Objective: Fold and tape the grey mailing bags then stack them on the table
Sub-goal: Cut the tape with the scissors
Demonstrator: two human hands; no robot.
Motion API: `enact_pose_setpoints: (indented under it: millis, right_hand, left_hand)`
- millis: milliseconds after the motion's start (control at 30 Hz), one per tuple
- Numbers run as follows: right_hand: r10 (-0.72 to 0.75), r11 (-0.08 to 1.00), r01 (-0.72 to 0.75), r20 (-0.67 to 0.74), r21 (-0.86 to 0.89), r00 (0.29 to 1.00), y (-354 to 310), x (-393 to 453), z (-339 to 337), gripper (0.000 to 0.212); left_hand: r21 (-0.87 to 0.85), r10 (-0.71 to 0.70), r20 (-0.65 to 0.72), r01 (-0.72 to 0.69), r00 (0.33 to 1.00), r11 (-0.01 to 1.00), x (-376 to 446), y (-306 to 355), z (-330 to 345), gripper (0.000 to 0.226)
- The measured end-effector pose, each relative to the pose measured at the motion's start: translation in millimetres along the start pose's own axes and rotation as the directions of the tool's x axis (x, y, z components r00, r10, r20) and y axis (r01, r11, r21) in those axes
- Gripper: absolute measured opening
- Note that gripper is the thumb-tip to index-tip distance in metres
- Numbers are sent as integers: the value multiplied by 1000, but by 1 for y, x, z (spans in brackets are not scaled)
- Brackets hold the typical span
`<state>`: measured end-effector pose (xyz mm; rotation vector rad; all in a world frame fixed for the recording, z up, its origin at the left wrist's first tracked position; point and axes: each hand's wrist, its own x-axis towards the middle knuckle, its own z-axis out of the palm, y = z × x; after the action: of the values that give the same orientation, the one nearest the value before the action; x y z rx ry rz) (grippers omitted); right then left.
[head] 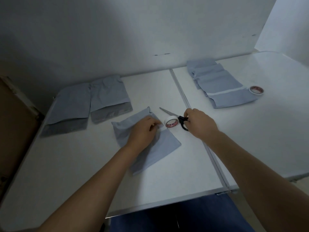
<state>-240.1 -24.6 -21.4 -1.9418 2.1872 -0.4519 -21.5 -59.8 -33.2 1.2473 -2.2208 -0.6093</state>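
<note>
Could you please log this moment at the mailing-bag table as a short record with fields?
left hand: left hand presses the folded grey bag at its taped flap
right hand: right hand holds the black handles of the scissors, blades closed and lying on the table
tape: roll of tape standing beside the bag; second roll lying at the end of the finished row
done: row of taped bags, overlapping, far right
waiting: two unfolded bags, flaps open, far left
</note>
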Motion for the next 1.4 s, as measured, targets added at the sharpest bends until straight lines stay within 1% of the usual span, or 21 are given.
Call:
enact_pose_setpoints:
  millis: [33, 100, 133, 200, 267, 300, 367, 500, 833, 1000, 1067, 1100, 1167, 1233, 1267, 1333, 1400]
  right_hand:
    - [-20, 999, 21, -31, 35, 999, 0, 0, 1, 20]
    - [-83, 987, 93, -88, 127, 993, -2, -1, 4, 20]
    - [-108, 981, 121, -88, 154, 990, -5, -1, 4, 19]
    - [-134, 981, 138, -38, 135, 990, -10, 1, 9, 24]
    - [-129, 984, 130, -15, 118, 992, -15, 4, 15, 32]
    - [-121, 984, 122, -17, 129, 993, -17, 6, 17, 33]
    - [-103, 985, 105, -23, 138, 994, -18, 8, 19, 28]
    - [-65, 993, 69, -51, 100, 997, -19, 9, 16, 23]
    - [-112, 992, 117, -89, 53, 990, -16, 13, 15, 21]
    - [-118, 992, 121, -79, 35, 990, -15, 14, 12, 16]
    - [-101, 993, 104, -54, 55, 993, -15, 15, 12, 16]
    - [-81, 992, 83, -18, 91, 997, -15, 16, 9, 16]
    - [-48, 985, 30, 107, 168, 993, -13, 18, -1, 19]
    - [-52, 985, 7, 254, 175, 966, -11, 19, -16, 24]
    - [-55, 987, 7, 298, 161, 953, -10, 20, -22, 28]
    - [-40, 992, 3, 299, 123, 953, -7, 21, -27, 30]
    - [-12, 997, -5, 236, 74, 972, -4, 21, -24, 28]
  left_hand:
    - [-10, -4, 0, 4, 1000, 1000, -1, 0, 0, 22]
    - [48, 66, -6, -66, 998, 997, -5, -3, 1, 26]
    - [93, 113, -4, -112, 994, 989, -8, -7, 3, 28]
    - [167, 179, 9, -178, 984, 970, -13, -14, 6, 31]
    - [221, 213, 19, -212, 977, 952, -16, -17, 9, 34]
    - [236, 222, 17, -220, 975, 947, -19, -17, 10, 35]
    - [246, 228, 4, -222, 974, 944, -22, -18, 13, 38]
    - [257, 222, 7, -216, 975, 942, -23, -20, 16, 37]
    - [276, 225, 0, -216, 974, 937, -23, -22, 19, 39]
    - [280, 225, -4, -215, 974, 936, -23, -24, 20, 38]
    - [286, 219, -1, -210, 976, 935, -23, -24, 20, 39]
    - [293, 217, 0, -208, 976, 933, -24, -24, 19, 40]
    - [308, 214, 6, -205, 977, 929, -24, -23, 19, 39]
    - [321, 212, 8, -203, 977, 925, -22, -23, 19, 39]
    - [327, 211, 8, -202, 977, 923, -22, -22, 19, 40]
    - [322, 203, 23, -199, 979, 925, -20, -18, 18, 42]
    - [305, 186, 45, -191, 981, 933, -16, -14, 15, 43]
